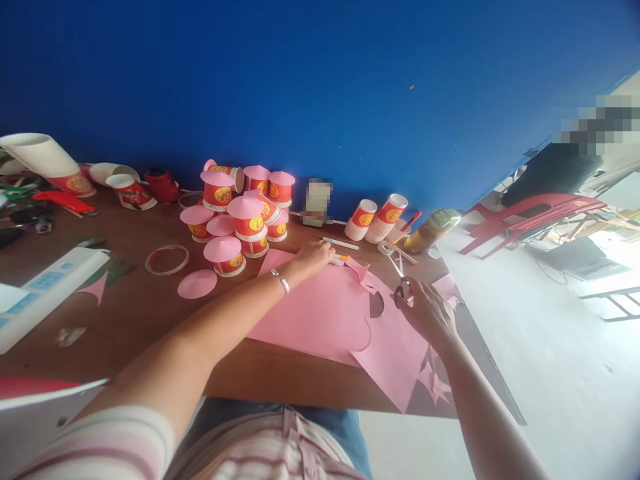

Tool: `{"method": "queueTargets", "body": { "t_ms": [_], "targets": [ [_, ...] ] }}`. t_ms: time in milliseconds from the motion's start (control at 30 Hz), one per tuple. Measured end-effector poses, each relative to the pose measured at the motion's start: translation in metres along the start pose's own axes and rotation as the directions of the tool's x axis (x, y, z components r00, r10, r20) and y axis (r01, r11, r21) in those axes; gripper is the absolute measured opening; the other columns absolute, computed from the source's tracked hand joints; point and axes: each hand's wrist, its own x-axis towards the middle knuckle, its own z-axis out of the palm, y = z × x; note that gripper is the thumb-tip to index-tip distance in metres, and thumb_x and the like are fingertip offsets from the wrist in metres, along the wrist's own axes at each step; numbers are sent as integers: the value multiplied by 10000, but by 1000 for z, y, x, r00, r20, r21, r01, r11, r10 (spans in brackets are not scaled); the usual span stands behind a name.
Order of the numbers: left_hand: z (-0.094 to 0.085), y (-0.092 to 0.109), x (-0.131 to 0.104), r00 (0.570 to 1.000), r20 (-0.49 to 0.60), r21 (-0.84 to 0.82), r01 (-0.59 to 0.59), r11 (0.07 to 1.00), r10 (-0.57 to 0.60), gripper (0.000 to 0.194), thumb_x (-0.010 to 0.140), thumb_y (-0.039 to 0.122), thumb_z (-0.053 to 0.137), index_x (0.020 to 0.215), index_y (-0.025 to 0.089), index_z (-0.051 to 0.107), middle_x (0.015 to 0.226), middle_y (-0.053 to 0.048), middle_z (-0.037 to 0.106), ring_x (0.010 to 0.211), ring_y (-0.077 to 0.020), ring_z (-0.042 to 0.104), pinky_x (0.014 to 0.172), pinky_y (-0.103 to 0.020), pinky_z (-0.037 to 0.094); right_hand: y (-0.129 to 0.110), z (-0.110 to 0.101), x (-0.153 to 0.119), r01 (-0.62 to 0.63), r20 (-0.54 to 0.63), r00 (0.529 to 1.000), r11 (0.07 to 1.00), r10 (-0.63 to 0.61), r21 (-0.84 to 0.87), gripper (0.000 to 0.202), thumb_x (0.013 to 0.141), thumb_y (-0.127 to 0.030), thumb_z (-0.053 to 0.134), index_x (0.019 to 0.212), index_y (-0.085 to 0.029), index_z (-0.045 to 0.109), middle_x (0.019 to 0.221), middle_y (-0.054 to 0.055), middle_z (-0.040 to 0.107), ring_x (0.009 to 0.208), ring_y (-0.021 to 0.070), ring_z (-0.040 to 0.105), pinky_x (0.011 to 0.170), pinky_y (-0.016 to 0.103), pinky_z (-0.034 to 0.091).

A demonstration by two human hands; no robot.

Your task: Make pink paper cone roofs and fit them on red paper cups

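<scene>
Blue wall (300, 87) behind a brown table (265, 373); pale floor (510, 333) and a red plastic chair (540, 212) off to the right. Pink sheet (310, 307) lies flat on the table, between and nearer than the hands, long axis roughly left to right; cut pink piece (395, 347) with a curved gap adjoins its right end. Left hand (316, 257) is at the sheet's far edge, so it's the nearer one; fingertips beside a small orange-and-white item (343, 259), grip on it can't be told. Right hand (427, 310) is past the sheet's right end, closed on scissors (401, 288), blades pointing away toward the wall; hands well apart. White marker (341, 243) lies just beyond the left hand; tape roll (385, 248) beyond the scissors; pink-topped red cups (223, 253) cluster far left of the sheet; bottle (433, 230) stands at far right.
</scene>
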Motion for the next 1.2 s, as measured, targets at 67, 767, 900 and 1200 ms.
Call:
{"method": "queueTargets", "body": {
  "t_ms": [67, 767, 900, 1200],
  "targets": [
    [-1, -1, -2, 1000, 7, 1, 17, 1000, -17, 265, 973, 71, 441, 1041, 105, 695, 1017, -155, 665, 971, -256, 668, 806, -347, 512, 5, 2, 1, -16, 46, 999, 1000, 17, -5, 372, 913, -400, 619, 1250, -241, 623, 1069, 63, 743, 1024, 280, 673, 751, 361, 491],
    [9, -3, -25, 998, -36, 16, 61, 998, -60, 287, 980, 145, 443, 1156, 132, 668, 1236, -144, 616, 889, -229, 662, 695, -338, 498, 11, 9, 38, 31, 124, 992, 999, -32, 9, 358, 899, -252, 530, 1223, -274, 682, 1084, 77, 760, 950, 260, 692, 688, 315, 431],
    [10, -3, -34, 993, -119, 4, 3, 1000, -2, 284, 976, 117, 429, 1122, 138, 672, 1198, -130, 632, 922, -215, 656, 721, -322, 508, 24, -4, 51, -48, -39, 998, 995, 52, 88, 386, 883, -283, 541, 1242, -277, 684, 1034, 64, 760, 942, 259, 679, 714, 325, 443],
    [27, -5, -69, 991, -106, 7, -78, 997, 78, 275, 925, 32, 430, 980, 147, 674, 1022, -96, 671, 861, -201, 655, 677, -303, 480, 1, 17, 63, -186, 144, 975, 974, 167, 132, 461, 867, -280, 534, 1310, -283, 666, 971, 64, 765, 852, 268, 683, 705, 327, 429]
  ]
}}
